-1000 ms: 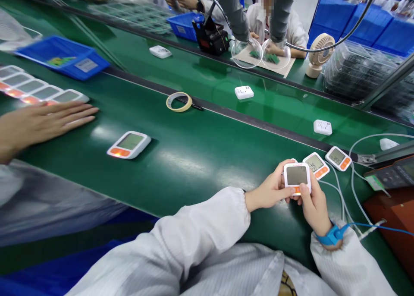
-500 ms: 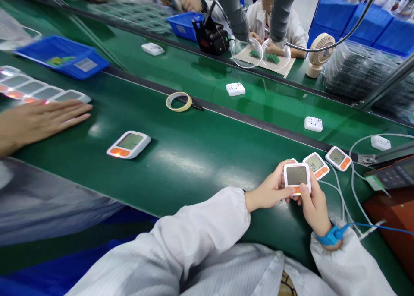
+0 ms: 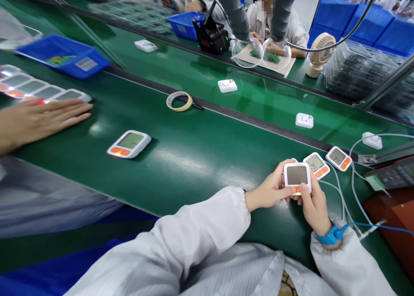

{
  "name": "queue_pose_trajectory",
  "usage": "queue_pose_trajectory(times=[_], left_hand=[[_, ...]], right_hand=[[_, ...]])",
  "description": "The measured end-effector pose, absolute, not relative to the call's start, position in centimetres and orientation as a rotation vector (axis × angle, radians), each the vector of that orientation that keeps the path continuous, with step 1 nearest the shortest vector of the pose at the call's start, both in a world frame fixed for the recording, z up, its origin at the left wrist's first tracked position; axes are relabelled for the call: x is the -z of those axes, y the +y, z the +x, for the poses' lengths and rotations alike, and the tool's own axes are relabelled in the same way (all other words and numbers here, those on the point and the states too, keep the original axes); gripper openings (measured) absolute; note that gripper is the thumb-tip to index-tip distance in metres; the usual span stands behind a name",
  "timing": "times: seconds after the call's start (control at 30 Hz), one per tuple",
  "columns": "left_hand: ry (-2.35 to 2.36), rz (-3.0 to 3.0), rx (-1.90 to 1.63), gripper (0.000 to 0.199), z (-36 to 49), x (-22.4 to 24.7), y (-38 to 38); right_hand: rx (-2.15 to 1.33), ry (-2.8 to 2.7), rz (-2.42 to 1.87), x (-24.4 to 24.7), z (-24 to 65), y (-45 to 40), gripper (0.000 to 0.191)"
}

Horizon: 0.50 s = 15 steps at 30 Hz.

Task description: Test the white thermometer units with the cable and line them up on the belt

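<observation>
Both of my hands grip one white digital monitor (image 3: 296,175) with a grey screen and orange buttons. My left hand (image 3: 273,187) holds it from the left, its thumb at the buttons. On the other side, my right hand (image 3: 315,203) is closed around it, with its thumb pressed on the button area. The display shows faint marks at most. Just behind lie a second monitor (image 3: 316,164) with digits showing and a third monitor (image 3: 338,158), beside white cables (image 3: 339,192). A blue wrist strap (image 3: 330,237) circles my right wrist.
A co-worker's hand (image 3: 45,117) rests by a row of monitors (image 3: 35,86) at left. One lit monitor (image 3: 128,144) lies mid-table. A tape roll (image 3: 179,102), a blue tray (image 3: 61,56) and an orange-brown box (image 3: 393,209) stand around. White units (image 3: 227,86) line the belt beyond.
The white units on the far belt have shifted left. My hands and the monitor in them look the same.
</observation>
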<state>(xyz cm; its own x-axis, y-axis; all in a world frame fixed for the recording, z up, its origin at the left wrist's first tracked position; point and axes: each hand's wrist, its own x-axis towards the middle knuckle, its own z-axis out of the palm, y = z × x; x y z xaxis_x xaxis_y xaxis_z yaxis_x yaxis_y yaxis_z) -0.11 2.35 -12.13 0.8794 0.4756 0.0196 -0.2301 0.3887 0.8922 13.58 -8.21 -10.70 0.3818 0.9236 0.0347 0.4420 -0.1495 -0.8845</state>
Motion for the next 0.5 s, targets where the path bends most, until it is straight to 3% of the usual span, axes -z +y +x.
queue_pose_trajectory(times=[0.5], left_hand=[[0.245,1.109,-0.467,0.077,-0.10,12.04,2.42]], right_hand=[[-0.688,-1.215,-1.726,10.97,13.67,-8.27,0.055]])
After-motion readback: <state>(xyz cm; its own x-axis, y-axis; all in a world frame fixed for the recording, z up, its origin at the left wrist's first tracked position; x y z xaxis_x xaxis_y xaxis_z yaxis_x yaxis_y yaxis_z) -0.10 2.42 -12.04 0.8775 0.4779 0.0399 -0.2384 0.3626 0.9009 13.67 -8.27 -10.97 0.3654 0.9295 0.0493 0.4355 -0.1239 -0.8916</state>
